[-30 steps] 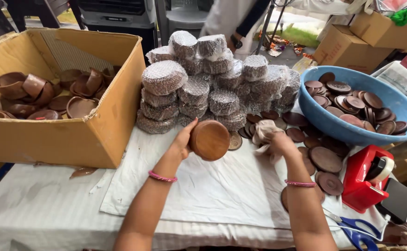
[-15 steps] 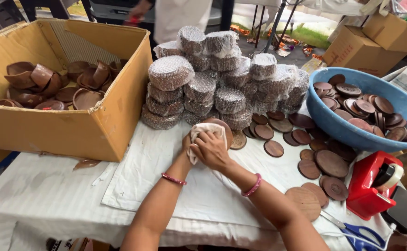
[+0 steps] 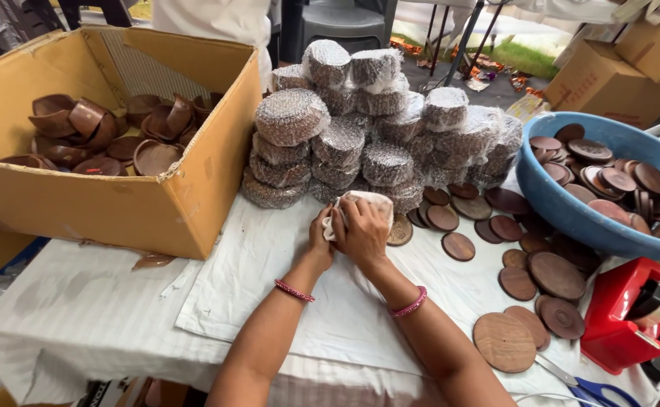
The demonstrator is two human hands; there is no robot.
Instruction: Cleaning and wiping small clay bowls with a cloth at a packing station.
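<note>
Whereas a second ago left hand (image 3: pixel 321 240) held bare wooden disc up and right hand (image 3: pixel 364 230) reached among loose discs, both hands now closed together around white cloth (image 3: pixel 360 202), disc hidden inside, over white sheet (image 3: pixel 269 264) before bubble-wrapped stacks (image 3: pixel 360 128); wiping or wrapping judged underway. Cardboard box (image 3: pixel 119 203): brown wooden bowls (image 3: pixel 104 136). Blue basin (image 3: pixel 563 211): round wooden discs (image 3: pixel 609 169).

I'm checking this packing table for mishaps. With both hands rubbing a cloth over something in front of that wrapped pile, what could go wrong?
The stack of wrapped bundles rises right behind the hands; a bump from the right hand or left hand might topple it. Loose wooden discs lie beside the right forearm, so a sweep could perhaps push them off the table.
</note>
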